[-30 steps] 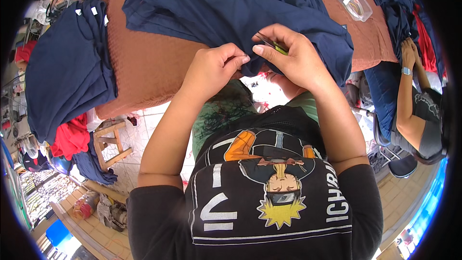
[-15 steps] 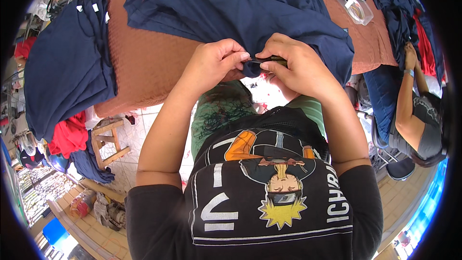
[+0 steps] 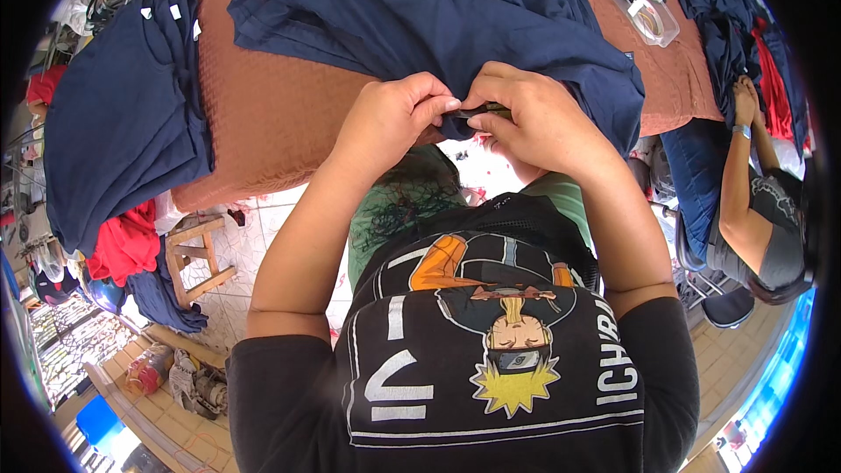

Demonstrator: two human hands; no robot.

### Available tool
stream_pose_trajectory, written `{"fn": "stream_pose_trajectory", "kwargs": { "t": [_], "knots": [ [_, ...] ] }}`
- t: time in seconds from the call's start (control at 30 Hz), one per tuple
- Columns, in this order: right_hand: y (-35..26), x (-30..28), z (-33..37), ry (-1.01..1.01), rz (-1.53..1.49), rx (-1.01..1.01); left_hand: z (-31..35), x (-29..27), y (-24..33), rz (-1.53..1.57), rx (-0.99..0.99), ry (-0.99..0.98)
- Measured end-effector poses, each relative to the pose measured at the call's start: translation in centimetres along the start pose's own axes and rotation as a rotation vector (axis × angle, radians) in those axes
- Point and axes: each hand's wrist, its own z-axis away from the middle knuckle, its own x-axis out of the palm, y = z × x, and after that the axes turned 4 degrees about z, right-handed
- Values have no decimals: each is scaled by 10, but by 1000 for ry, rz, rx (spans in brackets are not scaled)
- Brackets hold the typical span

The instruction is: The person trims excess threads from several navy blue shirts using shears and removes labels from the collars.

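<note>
Far left: navy stack [image 3: 123, 123] draped over the worktop [image 3: 280, 114] edge, probably parked out of the work zone. Red cloth [image 3: 127, 241] hangs just under it, a wooden stool [image 3: 197, 254] on the tiled floor below.

Centre: navy shirt [image 3: 455, 26] spread loose over the brown worktop, its near edge pulled off the front toward the person, likely so the hem sits close to the eyes for fine work.

Left hand [image 3: 390, 118]: pinched shut on the shirt edge, thumb and fingertips together, looks like it is holding the fabric taut.

Right hand [image 3: 534, 114]: closed too, touching the left at the fingertips. It grips the same bit of fabric plus a small dark tool [image 3: 480, 109] with a greenish part. Both hands meet just off the worktop's front edge.

Right: clear tray [image 3: 648, 9] on the far corner of the worktop, more navy and red garments beyond. Another person's arm [image 3: 740, 166], seated, well apart from the hands.

Hard to tell: what the tool is, since fingers cover most of it. The fabric between the fingertips is hidden. Tray contents unclear. Rim of the view is bent and dark.
</note>
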Motion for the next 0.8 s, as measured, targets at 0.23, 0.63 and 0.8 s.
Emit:
{"fn": "stream_pose_trajectory", "kwargs": {
  "t": [0.23, 0.63, 0.8],
  "knots": [
    [5, 1, 2, -7, -11, -3, -3, 0, -7, 16, 51, 56],
    [-5, 2, -1, 53, 17, -38, 7, -20, 4, -88, 512, -115],
    [2, -20, 5, 184, -2, -27, 32, -72, 44, 12, 773, -335]
  ]
}}
